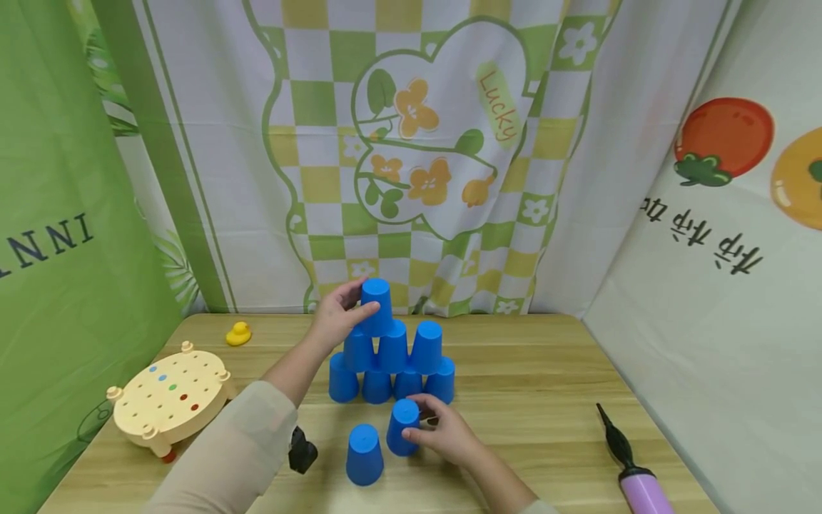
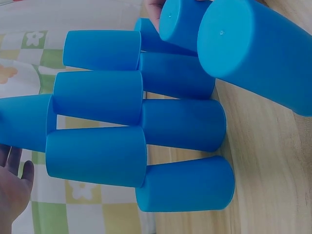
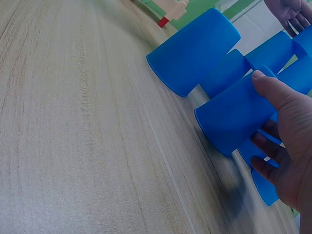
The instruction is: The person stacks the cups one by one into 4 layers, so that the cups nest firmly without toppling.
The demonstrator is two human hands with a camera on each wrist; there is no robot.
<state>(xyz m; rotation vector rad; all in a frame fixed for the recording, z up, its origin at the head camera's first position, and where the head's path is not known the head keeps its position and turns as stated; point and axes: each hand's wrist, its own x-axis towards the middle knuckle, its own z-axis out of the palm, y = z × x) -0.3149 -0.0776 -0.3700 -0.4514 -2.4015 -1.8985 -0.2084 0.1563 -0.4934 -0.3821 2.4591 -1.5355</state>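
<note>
Blue plastic cups stand upside down in a pyramid (image 1: 392,368) on the wooden table (image 1: 546,385): several in the bottom row and three above them. My left hand (image 1: 352,305) grips the top blue cup (image 1: 376,305) at the pyramid's left side, over the second row. In the left wrist view that cup (image 2: 24,122) lies by my left hand's fingers (image 2: 14,180), beside the stacked cups (image 2: 141,122). My right hand (image 1: 429,422) holds a loose blue cup (image 1: 402,427) in front of the pyramid, thumb and fingers round it (image 3: 239,114). Another loose cup (image 1: 364,455) stands to its left (image 3: 195,51).
A yellow toy duck (image 1: 238,333) sits at the back left. A cream peg board on legs (image 1: 170,396) stands at the left edge. A purple and black hand pump (image 1: 632,467) lies at the front right. Printed cloth hangs behind and on both sides.
</note>
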